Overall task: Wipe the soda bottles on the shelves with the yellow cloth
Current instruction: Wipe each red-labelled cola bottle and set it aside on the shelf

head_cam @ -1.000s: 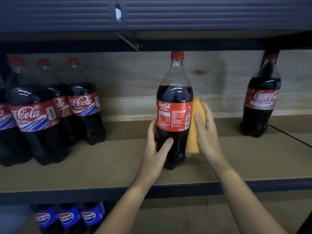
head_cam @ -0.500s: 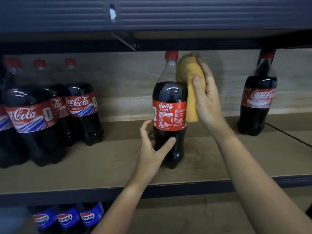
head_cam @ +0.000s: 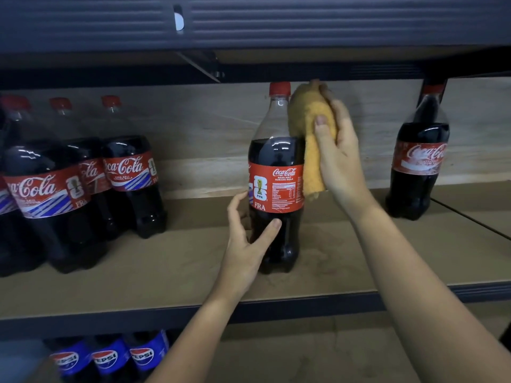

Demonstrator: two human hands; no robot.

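While left hand (head_cam: 244,244) grips bottle (head_cam: 276,186) low at 9 o'clock, right hand (head_cam: 338,150), holding cloth (head_cam: 309,139), should press firmly at 3 o'clock.

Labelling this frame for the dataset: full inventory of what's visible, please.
Centre Coca-Cola bottle: 1, dark cola, red cap and label, upright on the middle shelf.
Grouped Coca-Cola bottles: at least 3 red caps show, more cut off at the frame edge, on the left of the same shelf.
Lone Coca-Cola bottle: 1, red label, far right, beside a dark post.
Pepsi bottles: 3 visible, blue labels, lower shelf, bottom left.
Yellow cloth: 1, bunched, against the centre bottle's right shoulder.
Brown board shelf: 1, dark metal front edge.
Left hand: grips the centre bottle's lower body.
Right hand: holds the cloth.
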